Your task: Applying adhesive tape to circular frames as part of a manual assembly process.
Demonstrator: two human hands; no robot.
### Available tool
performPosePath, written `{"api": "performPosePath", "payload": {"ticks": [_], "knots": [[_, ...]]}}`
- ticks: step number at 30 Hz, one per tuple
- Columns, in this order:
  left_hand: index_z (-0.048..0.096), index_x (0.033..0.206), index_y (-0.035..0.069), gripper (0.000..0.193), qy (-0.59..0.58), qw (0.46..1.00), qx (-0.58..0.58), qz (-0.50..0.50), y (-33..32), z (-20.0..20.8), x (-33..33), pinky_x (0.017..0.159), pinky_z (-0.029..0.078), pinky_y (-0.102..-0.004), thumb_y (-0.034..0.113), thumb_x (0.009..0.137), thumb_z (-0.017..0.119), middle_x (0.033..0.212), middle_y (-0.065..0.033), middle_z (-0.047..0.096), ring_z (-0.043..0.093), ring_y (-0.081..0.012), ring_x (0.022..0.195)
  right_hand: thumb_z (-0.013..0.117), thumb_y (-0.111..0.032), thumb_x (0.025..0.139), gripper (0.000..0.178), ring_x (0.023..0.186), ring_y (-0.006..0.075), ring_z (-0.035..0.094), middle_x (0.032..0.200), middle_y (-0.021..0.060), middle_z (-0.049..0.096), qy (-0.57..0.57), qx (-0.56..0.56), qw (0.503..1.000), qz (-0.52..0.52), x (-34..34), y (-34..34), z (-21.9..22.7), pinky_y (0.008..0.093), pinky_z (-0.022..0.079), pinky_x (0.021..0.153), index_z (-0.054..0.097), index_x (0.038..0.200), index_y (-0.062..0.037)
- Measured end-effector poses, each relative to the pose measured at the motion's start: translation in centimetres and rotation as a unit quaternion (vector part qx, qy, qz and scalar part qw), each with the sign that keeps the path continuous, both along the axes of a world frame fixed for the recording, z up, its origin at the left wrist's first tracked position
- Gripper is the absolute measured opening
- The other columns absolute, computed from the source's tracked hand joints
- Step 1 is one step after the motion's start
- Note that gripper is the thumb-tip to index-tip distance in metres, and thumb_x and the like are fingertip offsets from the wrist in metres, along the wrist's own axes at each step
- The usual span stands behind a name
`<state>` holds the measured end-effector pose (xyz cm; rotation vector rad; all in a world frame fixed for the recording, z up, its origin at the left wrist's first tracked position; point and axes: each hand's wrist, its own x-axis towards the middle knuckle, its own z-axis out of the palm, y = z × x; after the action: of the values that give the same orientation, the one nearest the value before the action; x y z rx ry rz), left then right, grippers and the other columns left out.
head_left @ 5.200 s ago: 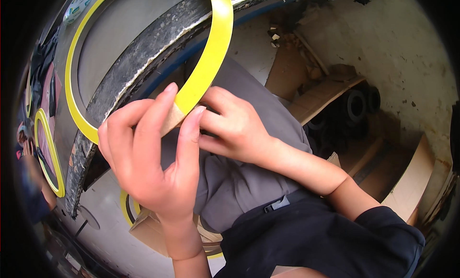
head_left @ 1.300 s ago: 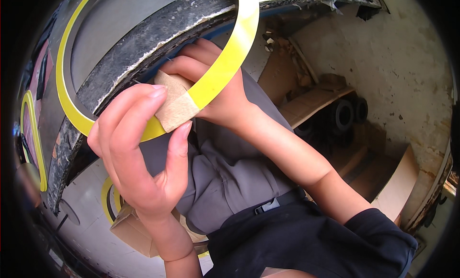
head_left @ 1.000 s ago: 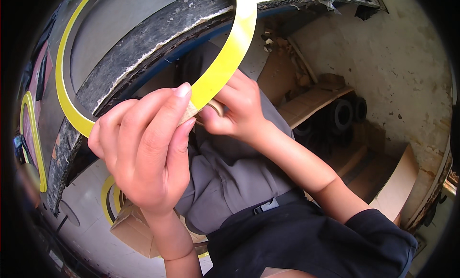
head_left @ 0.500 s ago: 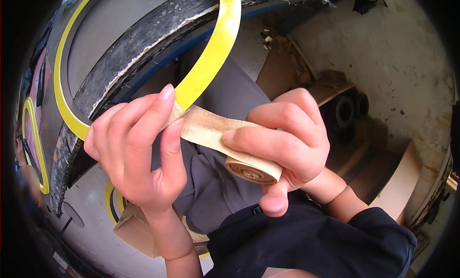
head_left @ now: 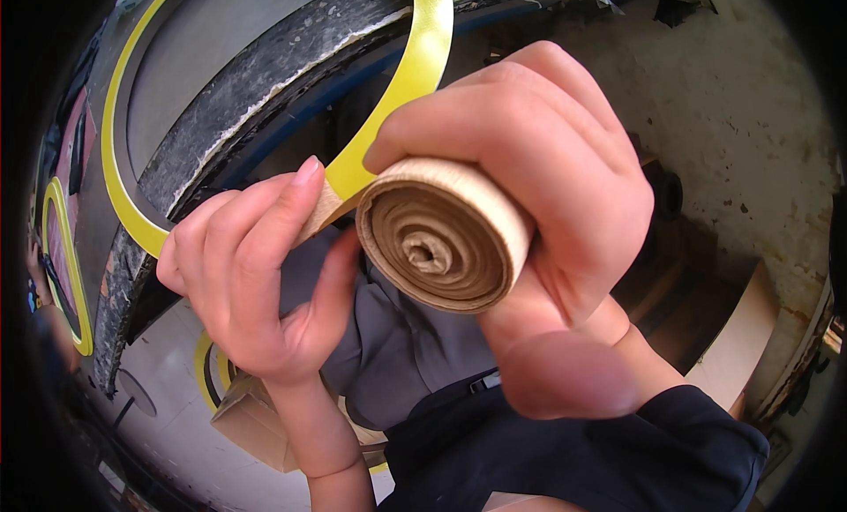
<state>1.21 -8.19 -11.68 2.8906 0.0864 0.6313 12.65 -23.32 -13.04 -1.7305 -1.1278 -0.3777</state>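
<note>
A large yellow ring point(head_left: 422, 62) with a flat band reaches across the table edge at upper left. My left hand point(head_left: 251, 283) is closed around its near part, the index finger lying along it and the thumb standing a little apart. Tan crinkled paper strip wraps the ring beside my left fingertips. From there it runs to a roll of tan paper tape point(head_left: 441, 230), whose spiral end faces up toward me. My right hand point(head_left: 551, 168) grips the roll from behind and above, fingers over its top and thumb below. Part of the strip is hidden behind the roll.
The ring rests over a dark table edge point(head_left: 256, 97) with ragged, peeling trim. Another yellow oval ring point(head_left: 81, 309) is at far left. A cardboard box point(head_left: 251, 419) and more yellow rings sit low left; open cardboard point(head_left: 732, 336) and dark round rolls point(head_left: 668, 194) lie right, by a stained wall.
My right hand has lifted the tape roll up and closer to the ring, turning its spiral end toward me. My left thumb has moved away from the strip; the ring has shifted slightly right.
</note>
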Motion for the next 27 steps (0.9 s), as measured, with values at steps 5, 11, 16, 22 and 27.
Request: {"api": "performPosePath", "payload": {"ticks": [5, 11, 16, 22, 27], "knots": [[0.075, 0.112, 0.012, 0.045, -0.143, 0.985, -0.098, -0.015, 0.0, -1.5, 0.3, 0.089, 0.038, -0.0307, 0.011, 0.068, 0.084, 0.099, 0.0002, 0.073, 0.064, -0.0191, 0.09, 0.047, -0.069, 0.096, 0.072, 0.058, 0.0184, 0.053, 0.072, 0.0052, 0.065, 0.202, 0.001, 0.978, -0.056, -1.4, 1.4, 2.3, 0.0298, 0.042, 0.057, 0.068, 0.082, -0.0022], [0.076, 0.111, 0.012, 0.045, -0.012, 1.0, -0.002, 0.005, 0.2, -0.2, 0.2, 0.089, 0.037, -0.0304, 0.011, 0.067, 0.084, 0.096, 0.0019, 0.073, 0.064, -0.0182, 0.089, 0.049, -0.066, 0.094, 0.067, 0.057, 0.0187, 0.053, 0.071, 0.005, 0.064, 0.175, -0.013, 0.983, -0.055, -1.6, 1.3, 2.4, 0.03, 0.042, 0.056, 0.067, 0.081, -0.0027], [0.069, 0.107, 0.0, 0.043, -0.123, 0.989, -0.073, -0.026, 0.9, -3.0, -0.5, 0.094, 0.038, -0.0376, 0.004, 0.066, 0.08, 0.104, -0.0121, 0.07, 0.063, -0.031, 0.099, 0.051, -0.064, 0.093, 0.064, 0.056, 0.019, 0.053, 0.07, 0.0049, 0.063, 0.147, -0.022, 0.987, -0.058, 1.8, 3.8, 1.3, 0.0302, 0.042, 0.055, 0.066, 0.08, -0.0032], [0.064, 0.118, 0.002, 0.051, -0.172, 0.955, -0.24, -0.036, 0.8, -5.0, -1.1, 0.098, 0.039, -0.0357, -0.005, 0.071, 0.082, 0.114, -0.0096, 0.066, 0.055, -0.0268, 0.112, 0.053, -0.061, 0.092, 0.06, 0.055, 0.0193, 0.053, 0.069, 0.0047, 0.062, 0.115, -0.031, 0.991, -0.058, 3.1, 3.0, 1.3, 0.0304, 0.042, 0.054, 0.066, 0.079, -0.0037], [0.064, 0.115, 0.007, 0.05, -0.173, 0.971, -0.16, -0.026, 0.7, -4.6, -0.5, 0.097, 0.036, -0.035, 0.001, 0.071, 0.086, 0.111, -0.0038, 0.068, 0.057, -0.0222, 0.104, 0.055, -0.059, 0.09, 0.057, 0.055, 0.0196, 0.053, 0.068, 0.0045, 0.061, 0.086, -0.041, 0.993, -0.069, 5.0, 0.9, 1.8, 0.0305, 0.042, 0.053, 0.065, 0.078, -0.0042]]}}
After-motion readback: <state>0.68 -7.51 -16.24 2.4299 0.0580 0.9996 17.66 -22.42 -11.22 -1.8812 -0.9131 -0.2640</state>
